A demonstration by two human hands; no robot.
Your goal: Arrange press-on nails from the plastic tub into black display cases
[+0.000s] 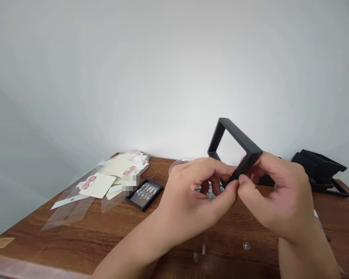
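Note:
A black box frame with a see-through middle is held up and tilted above the table. My left hand pinches its lower edge between thumb and fingers. My right hand grips the near corner of the same frame, its thumb close beside the left thumb. Behind my left fingers, small shiny greenish pieces show in part. To the left of my left hand lies a flat black case with rows of clear, shiny nail-shaped pieces in it.
Cream cards with pink bows and clear plastic sleeves are heaped at the left. More black frames are stacked at the back right. Small loose pieces lie near the front of the wooden table. A pale wall rises behind.

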